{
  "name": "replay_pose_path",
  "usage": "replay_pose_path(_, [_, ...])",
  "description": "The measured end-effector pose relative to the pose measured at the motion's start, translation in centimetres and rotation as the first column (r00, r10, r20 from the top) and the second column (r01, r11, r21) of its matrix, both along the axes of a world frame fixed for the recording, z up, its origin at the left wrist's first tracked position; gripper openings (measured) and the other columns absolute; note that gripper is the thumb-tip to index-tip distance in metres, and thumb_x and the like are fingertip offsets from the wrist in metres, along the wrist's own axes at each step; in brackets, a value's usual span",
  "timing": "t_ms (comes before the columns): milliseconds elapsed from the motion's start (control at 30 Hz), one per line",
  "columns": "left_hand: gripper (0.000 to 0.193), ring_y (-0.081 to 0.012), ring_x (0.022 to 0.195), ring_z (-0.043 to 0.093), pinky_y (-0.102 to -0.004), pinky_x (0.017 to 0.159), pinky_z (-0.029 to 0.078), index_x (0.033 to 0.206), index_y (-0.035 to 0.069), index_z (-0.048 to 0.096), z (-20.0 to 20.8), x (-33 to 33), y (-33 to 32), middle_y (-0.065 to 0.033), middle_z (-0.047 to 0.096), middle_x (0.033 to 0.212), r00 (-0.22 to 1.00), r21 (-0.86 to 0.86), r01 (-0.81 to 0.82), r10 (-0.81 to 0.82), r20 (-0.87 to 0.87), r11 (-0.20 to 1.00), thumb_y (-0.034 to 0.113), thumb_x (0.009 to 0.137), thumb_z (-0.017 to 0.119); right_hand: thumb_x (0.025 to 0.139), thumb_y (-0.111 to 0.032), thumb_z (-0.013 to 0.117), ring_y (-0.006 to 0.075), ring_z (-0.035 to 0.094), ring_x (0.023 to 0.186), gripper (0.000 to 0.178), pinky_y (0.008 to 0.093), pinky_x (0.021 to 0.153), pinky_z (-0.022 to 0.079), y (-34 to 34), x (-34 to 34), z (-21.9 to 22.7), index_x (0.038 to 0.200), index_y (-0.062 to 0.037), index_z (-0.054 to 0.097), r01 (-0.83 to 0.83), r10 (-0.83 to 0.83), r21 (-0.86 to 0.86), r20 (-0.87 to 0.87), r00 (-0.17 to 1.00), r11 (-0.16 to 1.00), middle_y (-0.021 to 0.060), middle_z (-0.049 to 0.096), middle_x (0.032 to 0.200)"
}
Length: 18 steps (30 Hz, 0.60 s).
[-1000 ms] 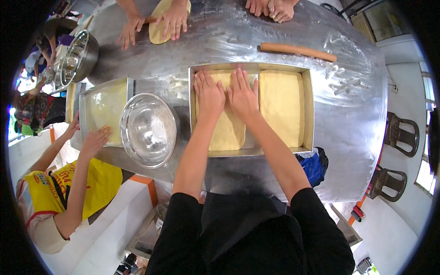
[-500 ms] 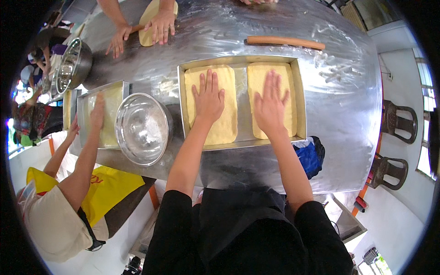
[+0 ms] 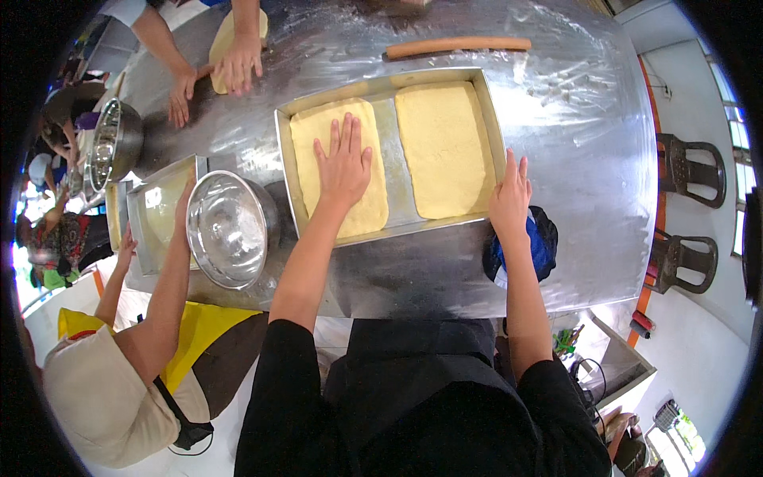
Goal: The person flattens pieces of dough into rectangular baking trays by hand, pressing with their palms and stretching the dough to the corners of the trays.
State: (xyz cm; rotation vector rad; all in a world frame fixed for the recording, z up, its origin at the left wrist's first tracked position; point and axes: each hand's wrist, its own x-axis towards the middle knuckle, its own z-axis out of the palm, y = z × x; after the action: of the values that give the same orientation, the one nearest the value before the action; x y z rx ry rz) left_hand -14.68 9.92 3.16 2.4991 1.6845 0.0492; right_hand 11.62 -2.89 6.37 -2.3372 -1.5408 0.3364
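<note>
In front of me on the steel table lies a shallow rectangular baking pan (image 3: pixel 381 83), turned slightly askew. Two flat yellow slabs of dough lie side by side in it with a bare strip between them. My left hand (image 3: pixel 345 168) rests flat on the left dough slab (image 3: pixel 362 215), fingers stretched forward. Outside the pan's right wall is my right hand (image 3: pixel 511 195), its fingers extended along the edge and touching it near the lower right corner. Nothing covers the right dough slab (image 3: pixel 445 151).
A steel bowl (image 3: pixel 229 230) stands left of the pan; beyond it a co-worker's hands are at another pan (image 3: pixel 147 226). A wooden rolling pin (image 3: pixel 458 48) lies behind my pan. A blue and black cloth bundle (image 3: pixel 540 246) sits near my right wrist. Another person rolls dough (image 3: pixel 226 48) at the far left.
My right hand has left the right dough slab and moved to the pan's outer right side. The pan has turned a little anticlockwise. My left hand stays on the left slab.
</note>
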Motion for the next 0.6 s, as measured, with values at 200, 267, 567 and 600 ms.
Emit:
replay_pose_path(200, [0.059, -0.0271, 0.142, 0.008, -0.0614, 0.108, 0.007, 0.146, 0.009, 0.014, 0.5, 2.0, 1.2, -0.0052, 0.011, 0.154, 0.999, -0.013, -0.051, 0.050, -0.013, 0.999, 0.034, 0.096, 0.031, 0.081, 0.003, 0.041, 0.0374, 0.021, 0.137, 0.057, 0.0547, 0.104, 0.024, -0.3, 0.6, -0.6, 0.137, -0.0005, 0.031, -0.006, 0.009, 0.044, -0.065, 0.998, 0.999, 0.0197, 0.045, 0.133])
replay_pose_path(267, [0.059, -0.0267, 0.142, 0.007, -0.0609, 0.108, 0.006, 0.147, 0.008, 0.013, -0.1, 2.6, 1.5, -0.0049, 0.010, 0.154, 0.998, -0.008, -0.059, 0.059, -0.004, 0.998, 0.034, 0.096, 0.030, 0.079, 0.005, 0.039, 0.0372, 0.021, 0.137, 0.058, 0.0512, 0.105, 0.024, 0.0, 0.7, -0.7, 0.137, -0.0005, 0.032, -0.007, 0.013, 0.051, -0.120, 0.993, 0.999, 0.0216, 0.043, 0.134])
replay_pose_path(567, [0.056, -0.0260, 0.141, 0.010, -0.0588, 0.109, 0.009, 0.146, 0.008, 0.018, -0.2, 3.5, 4.5, -0.0057, 0.011, 0.154, 0.998, 0.017, -0.059, 0.059, 0.005, 0.998, 0.035, 0.097, 0.027, 0.079, 0.004, 0.042, 0.0338, 0.019, 0.139, 0.057, 0.0563, 0.106, 0.018, -0.5, 1.1, -1.1, 0.136, -0.0017, 0.035, 0.041, -0.024, 0.063, -0.252, 0.967, 0.997, 0.0205, 0.047, 0.130])
replay_pose_path(600, [0.056, -0.0259, 0.141, 0.009, -0.0588, 0.109, 0.009, 0.146, 0.009, 0.018, -0.4, 3.5, 4.6, -0.0051, 0.011, 0.154, 0.998, 0.005, -0.062, 0.062, -0.008, 0.998, 0.035, 0.097, 0.026, 0.079, 0.004, 0.043, 0.0335, 0.018, 0.139, 0.057, 0.0566, 0.106, 0.018, -0.4, 1.1, -1.0, 0.136, -0.0019, 0.035, 0.035, -0.016, 0.073, -0.251, 0.968, 0.997, 0.0204, 0.046, 0.131])
